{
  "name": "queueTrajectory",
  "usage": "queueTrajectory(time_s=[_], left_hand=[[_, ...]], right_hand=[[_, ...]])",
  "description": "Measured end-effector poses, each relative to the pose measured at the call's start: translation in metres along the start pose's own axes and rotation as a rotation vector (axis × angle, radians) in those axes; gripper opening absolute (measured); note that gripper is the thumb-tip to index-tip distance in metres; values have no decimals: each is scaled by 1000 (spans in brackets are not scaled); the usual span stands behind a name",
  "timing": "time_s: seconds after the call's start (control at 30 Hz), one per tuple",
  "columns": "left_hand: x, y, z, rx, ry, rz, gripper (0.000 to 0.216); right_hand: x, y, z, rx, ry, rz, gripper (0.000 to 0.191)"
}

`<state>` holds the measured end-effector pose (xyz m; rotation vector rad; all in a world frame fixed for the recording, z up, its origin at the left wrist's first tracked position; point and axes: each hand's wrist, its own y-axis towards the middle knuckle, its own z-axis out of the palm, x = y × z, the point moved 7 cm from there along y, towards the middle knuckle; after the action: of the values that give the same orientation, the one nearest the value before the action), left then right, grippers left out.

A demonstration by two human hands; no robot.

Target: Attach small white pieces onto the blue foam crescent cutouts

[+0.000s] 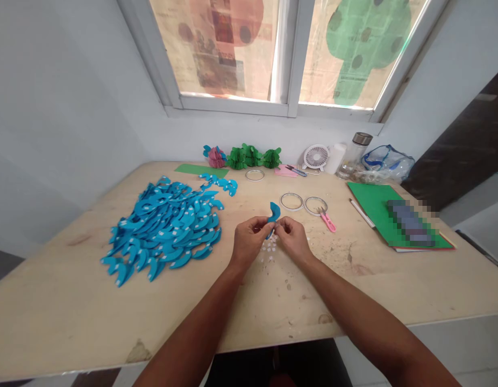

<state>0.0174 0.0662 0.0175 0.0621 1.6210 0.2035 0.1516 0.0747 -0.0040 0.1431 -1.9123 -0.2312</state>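
Note:
Between my hands is a curved blue paper piece (275,210), raised a little above the table. My left hand (249,236) pinches it near its lower part. The fingers of my right hand (290,236) are pinched together at its right edge; whether they hold the paper or a small white square is too small to tell. Small white squares (270,248) lie scattered on the wood just below my fingers. To the left spreads a large pile of similar blue paper pieces (172,220), many with white squares stuck on them.
Tape rolls (291,201) and pink thread snips (328,220) lie beyond my right hand. Green paper crafts (251,156), a small white fan (315,157) and a glass bottle (356,156) stand along the wall. Green sheets (374,199) lie at the right of the wooden table (273,317).

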Motion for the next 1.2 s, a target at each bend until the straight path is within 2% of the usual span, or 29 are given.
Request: queueTrajectory(time_s=[0.4, 0.97, 1.2], left_hand=[[14, 2, -1, -20, -206, -171, 24], [13, 1, 1, -7, -174, -153, 22], [12, 0, 2, -11, -200, -172, 21]], right_hand=[[5, -2, -1, 18, 16, 15, 21], [1, -1, 0, 2, 40, 44, 13], [3, -2, 0, 7, 63, 62, 20]])
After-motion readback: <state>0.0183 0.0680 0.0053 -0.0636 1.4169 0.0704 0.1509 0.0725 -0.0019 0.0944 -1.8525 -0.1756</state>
